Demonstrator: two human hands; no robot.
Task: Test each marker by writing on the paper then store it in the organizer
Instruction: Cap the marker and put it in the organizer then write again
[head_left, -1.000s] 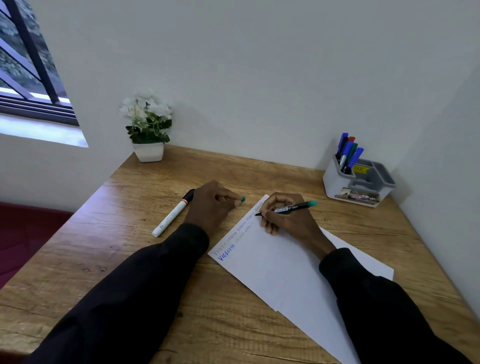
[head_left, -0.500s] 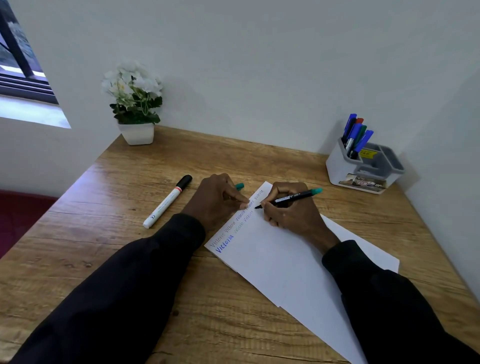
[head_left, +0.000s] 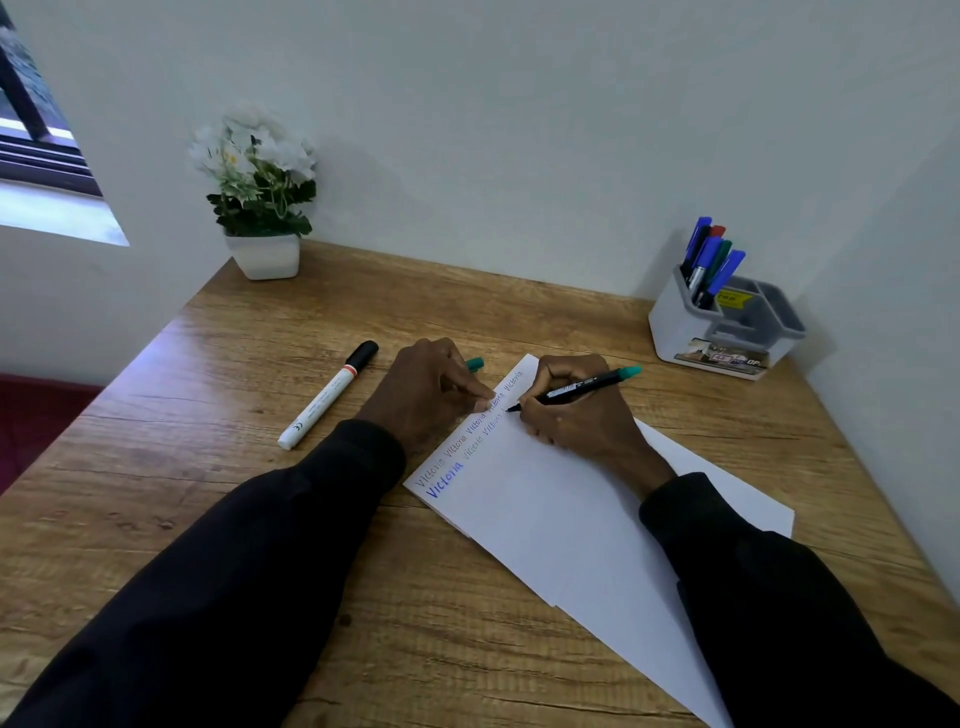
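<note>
Far left, back edge of the wooden table (head_left: 218, 525): white square pot of white artificial flowers (head_left: 260, 192), against the wall. Nearer, lying flat: white-barrelled marker with black cap (head_left: 328, 395), just left of the left hand, not touching it. Left hand (head_left: 434, 392), fingers curled shut around a small teal marker cap (head_left: 474, 364) whose end pokes out; fingertips press the left edge of the white paper sheet (head_left: 550, 525), which lies angled on the table with a second sheet under it. Rows of a handwritten word run along that edge, one in bold blue. Right hand (head_left: 571, 410) rests on the paper, closed in a writing grip on a black slim marker with teal end (head_left: 582, 387), tip on the sheet beside the left fingertips. Far right, back corner: white-and-grey plastic organizer (head_left: 727, 327), well apart from the hands, with blue, red and green markers upright in its left compartment.
</note>
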